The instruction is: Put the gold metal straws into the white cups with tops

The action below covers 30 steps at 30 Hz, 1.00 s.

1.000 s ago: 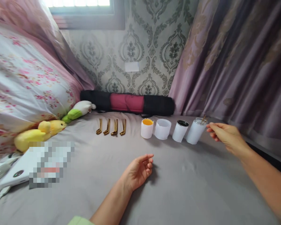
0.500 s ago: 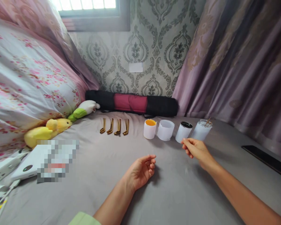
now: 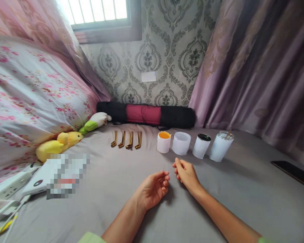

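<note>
Fingers: my left hand (image 3: 154, 190) curls loosely, half open; my right hand (image 3: 187, 173) curls inward, whether pinched I cannot tell.
White-walled row: orange-lined cup (image 3: 163, 145), wide white cup (image 3: 181, 145), dark-mouthed tin (image 3: 201, 148), glass-rimmed jar (image 3: 220, 149) with thin stick (image 3: 229, 132), near the grey sheet's (image 3: 111, 189) far edge.
Shiny metallic: four bent, gold-coloured rod bundles (image 3: 130, 139), left of the row.
Far edge: soft black-and-maroon roll (image 3: 143, 115).
Left edge: plush toys (image 3: 63, 141), power strip (image 3: 12, 183).

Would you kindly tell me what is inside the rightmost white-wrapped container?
A thin brownish stick pokes out of the rightmost container; its lower end and anything deeper are hidden by the white side.
</note>
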{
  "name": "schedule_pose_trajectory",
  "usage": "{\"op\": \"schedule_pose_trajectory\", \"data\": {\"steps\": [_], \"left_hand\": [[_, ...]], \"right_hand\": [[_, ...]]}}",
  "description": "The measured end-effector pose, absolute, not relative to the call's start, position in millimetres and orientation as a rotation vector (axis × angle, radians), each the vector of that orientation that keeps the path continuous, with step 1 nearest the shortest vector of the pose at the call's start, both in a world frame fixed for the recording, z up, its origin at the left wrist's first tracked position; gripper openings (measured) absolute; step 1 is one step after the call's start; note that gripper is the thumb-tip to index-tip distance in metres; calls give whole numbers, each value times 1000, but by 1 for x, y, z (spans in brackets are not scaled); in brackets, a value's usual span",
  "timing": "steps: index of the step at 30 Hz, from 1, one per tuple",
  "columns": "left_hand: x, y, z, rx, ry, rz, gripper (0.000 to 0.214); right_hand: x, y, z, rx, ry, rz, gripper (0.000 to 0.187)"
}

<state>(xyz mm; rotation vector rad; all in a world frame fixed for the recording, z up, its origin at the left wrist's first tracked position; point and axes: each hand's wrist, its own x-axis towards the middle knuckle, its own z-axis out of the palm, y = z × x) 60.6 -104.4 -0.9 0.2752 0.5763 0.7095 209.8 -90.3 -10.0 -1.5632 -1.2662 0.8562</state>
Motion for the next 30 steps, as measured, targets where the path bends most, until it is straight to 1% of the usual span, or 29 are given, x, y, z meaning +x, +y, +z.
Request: {"op": "schedule_pose_trajectory", "data": {"steps": [6, 15, 22, 30], "left_hand": [[63, -103, -5, 273, 579, 762, 10], [65, -96, -6, 303, 650, 835, 9], [65, -81, 1, 410, 837, 846, 9], [43, -39, 8, 552, 1065, 989, 7]], "right_hand": [[210, -92, -21, -1527, -1272, 831, 45], [211, -91, -23, -1499, -1309, 800, 45], [213, -92, -24, -1487, -1330, 764, 44], [213, -92, -24, -1479, -1352, 760, 43]]}}
